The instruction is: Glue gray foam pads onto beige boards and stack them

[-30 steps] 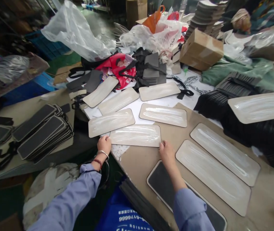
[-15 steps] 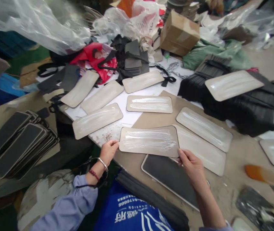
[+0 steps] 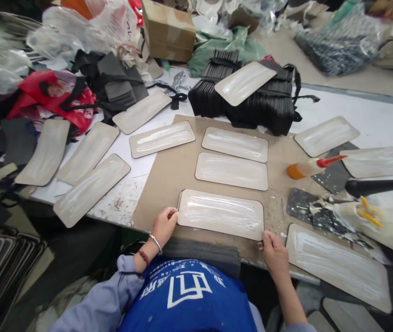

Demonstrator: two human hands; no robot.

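Table (image 3: 334, 87) with beige panels (image 3: 231, 170).

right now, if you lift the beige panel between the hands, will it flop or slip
The panel is probably fairly stiff: it looks nearly flat with the left hand and right hand at its near corners. Its thin edge suggests little weight. The shiny streaks look wet, so that face may be slippery or tacky.

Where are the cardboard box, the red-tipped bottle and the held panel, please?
Cardboard box (image 3: 168, 34), head view: its near side.
Red-tipped bottle (image 3: 295, 171), head view: its orange end.
Held panel (image 3: 220, 214), head view: its streaked upper face.
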